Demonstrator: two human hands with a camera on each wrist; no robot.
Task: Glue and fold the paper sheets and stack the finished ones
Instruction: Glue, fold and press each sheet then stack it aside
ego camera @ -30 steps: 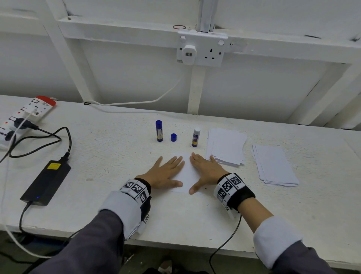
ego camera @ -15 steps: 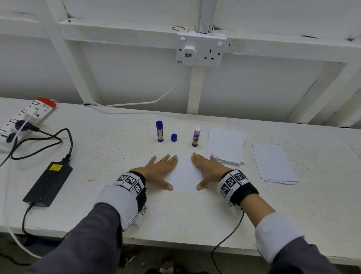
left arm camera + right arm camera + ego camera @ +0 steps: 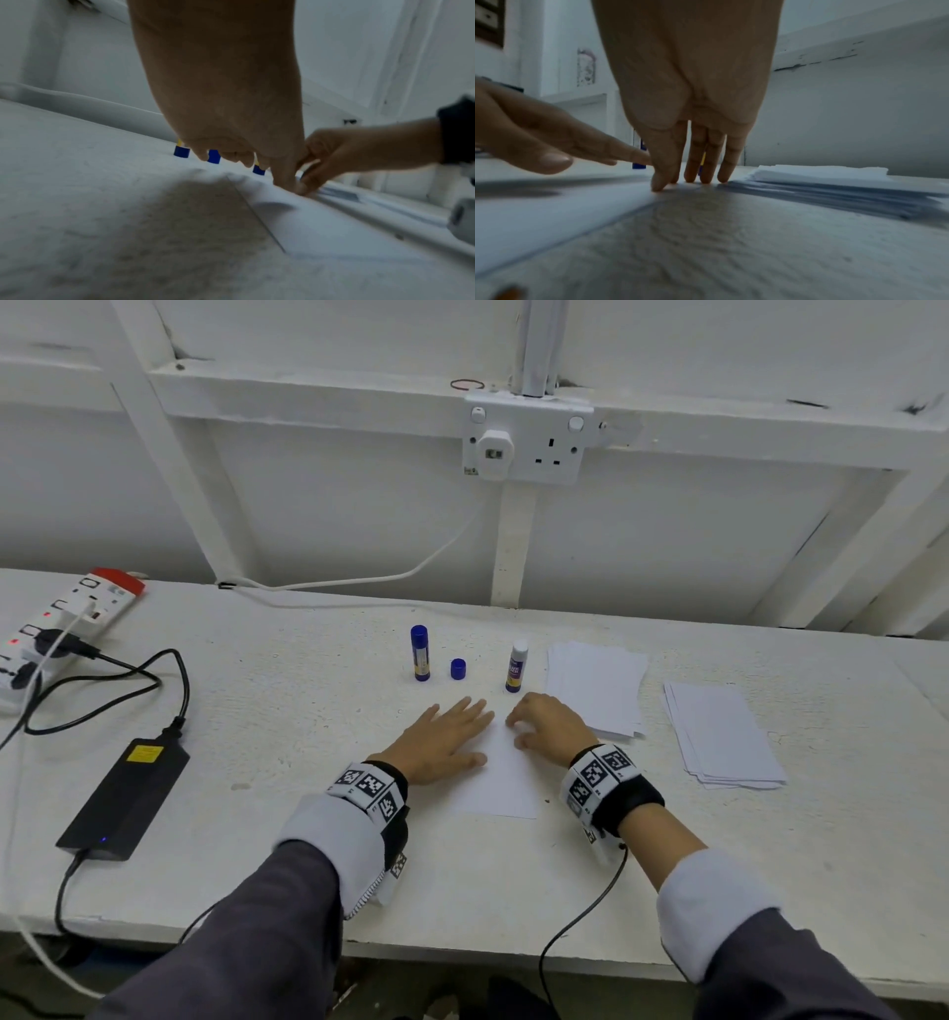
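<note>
The paper sheet [image 3: 500,778] lies flat under both hands' fingertips.

Workshop bench [image 3: 287,711], white timber wall, wall socket [image 3: 529,441], ext. strip [image 3: 67,618]

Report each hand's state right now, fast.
Left hand: open, flat fingers pressing the paper sheet.
Right hand: open, fingertips bent down onto the same sheet's far edge; holding nothing.

White panelled wall [image 3: 308,495], double wall socket [image 3: 529,439], white worktable [image 3: 257,711]
</note>
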